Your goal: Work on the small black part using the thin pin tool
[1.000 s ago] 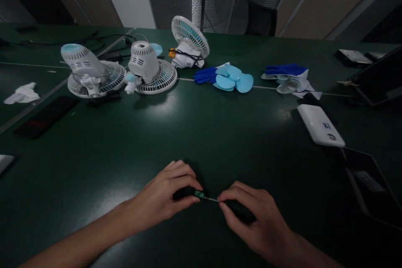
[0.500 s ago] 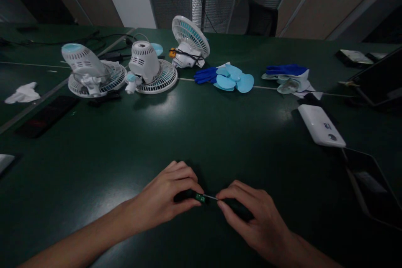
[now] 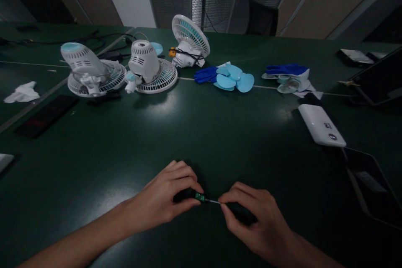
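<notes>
My left hand (image 3: 176, 190) is closed round a small black piece with a green circuit board (image 3: 200, 197) showing at its right end. Most of the black piece is hidden by the fingers. Pinched in my right hand (image 3: 254, 213) is a screwdriver (image 3: 240, 212) with a dark handle and a thin metal shaft. The shaft points left and its tip meets the edge of the green board; I cannot tell exactly what it touches. Both hands are low over the dark green table (image 3: 201, 134).
White fan bodies (image 3: 144, 63) and a fan in its guard (image 3: 190, 37) stand at the back left. Light blue fan blades (image 3: 234, 78) lie on a blue glove (image 3: 205, 74). Another glove (image 3: 287, 71), a white power bank (image 3: 320, 124) and a dark tablet (image 3: 370, 184) are rightward.
My right hand and the screwdriver have shifted slightly right and down, and the shaft lies at a flatter angle. My left hand has barely moved, still holding the black piece.
</notes>
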A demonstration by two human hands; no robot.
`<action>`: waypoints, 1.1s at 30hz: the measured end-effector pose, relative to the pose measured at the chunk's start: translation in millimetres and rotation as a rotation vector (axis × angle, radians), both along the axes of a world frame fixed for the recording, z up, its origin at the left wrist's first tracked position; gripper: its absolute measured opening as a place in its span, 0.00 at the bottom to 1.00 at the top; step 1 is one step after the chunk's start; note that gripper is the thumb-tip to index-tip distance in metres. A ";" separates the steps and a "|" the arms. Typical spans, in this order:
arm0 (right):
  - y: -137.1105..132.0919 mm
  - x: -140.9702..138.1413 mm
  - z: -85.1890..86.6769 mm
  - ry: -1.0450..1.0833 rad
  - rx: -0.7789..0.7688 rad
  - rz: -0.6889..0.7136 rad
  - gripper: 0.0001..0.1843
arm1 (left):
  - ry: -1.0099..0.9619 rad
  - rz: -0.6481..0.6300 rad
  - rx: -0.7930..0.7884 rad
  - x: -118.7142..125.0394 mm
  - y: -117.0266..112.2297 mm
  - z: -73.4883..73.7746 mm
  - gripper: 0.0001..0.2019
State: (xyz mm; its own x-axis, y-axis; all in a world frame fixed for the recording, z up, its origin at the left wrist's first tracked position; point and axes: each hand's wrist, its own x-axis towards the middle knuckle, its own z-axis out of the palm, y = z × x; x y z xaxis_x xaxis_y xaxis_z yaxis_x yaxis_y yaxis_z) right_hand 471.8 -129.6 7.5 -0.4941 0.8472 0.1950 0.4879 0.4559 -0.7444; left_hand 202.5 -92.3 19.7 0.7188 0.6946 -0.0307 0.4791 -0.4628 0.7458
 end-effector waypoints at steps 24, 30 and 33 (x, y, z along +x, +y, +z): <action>1.0 -0.2 -3.2 -0.013 0.020 0.019 0.09 | -0.029 0.006 0.010 0.5 -0.4 1.3 0.07; 1.8 0.1 -2.1 -0.024 -0.027 0.047 0.08 | -0.030 0.003 0.004 0.6 0.5 3.0 0.07; 2.4 -0.5 -0.7 0.005 -0.076 0.059 0.08 | -0.023 0.000 -0.003 0.7 0.2 3.3 0.06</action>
